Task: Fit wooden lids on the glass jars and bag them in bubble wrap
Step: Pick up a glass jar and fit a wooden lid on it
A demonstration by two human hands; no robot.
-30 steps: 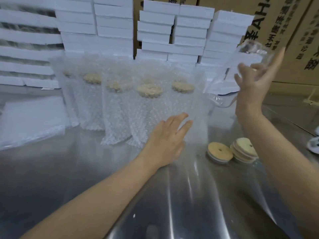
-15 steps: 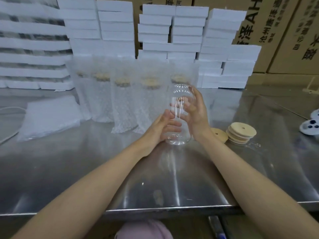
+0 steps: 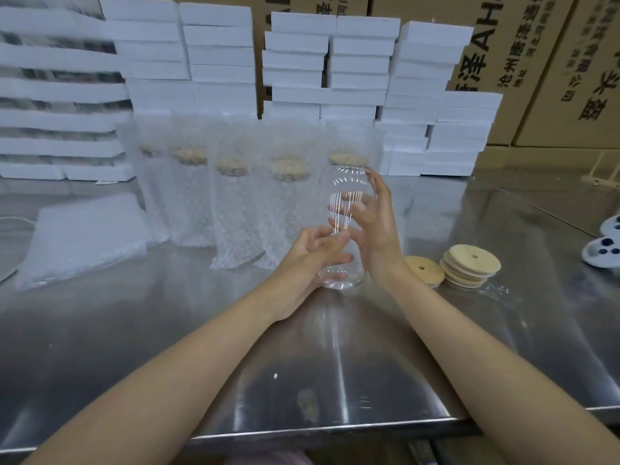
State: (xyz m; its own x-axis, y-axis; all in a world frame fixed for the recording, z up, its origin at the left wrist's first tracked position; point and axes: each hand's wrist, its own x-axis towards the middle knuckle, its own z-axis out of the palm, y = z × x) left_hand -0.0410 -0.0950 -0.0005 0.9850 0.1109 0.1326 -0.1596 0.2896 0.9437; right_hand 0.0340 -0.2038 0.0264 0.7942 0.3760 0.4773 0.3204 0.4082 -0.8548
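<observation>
- Where the brushed steel table meets its near edge, both bare forearms come in over it.
- Mid-table: clear, lidless glass jar, upright, base at the table surface; cannot tell if it rests there.
- Left hand: fingers curled round the jar's lower half.
- Right hand: thumb across the jar's front, fingers up its right side, gripping the upper half.
- Just right of the hands: single round wooden lid, touching a small stack of wooden lids.
- Left: flat pile of bubble-wrap bags.
- Behind the jar: row of bubble-wrapped lidded jars, standing.
- Back: stacked white foam boxes, then printed brown cardboard cartons.
</observation>
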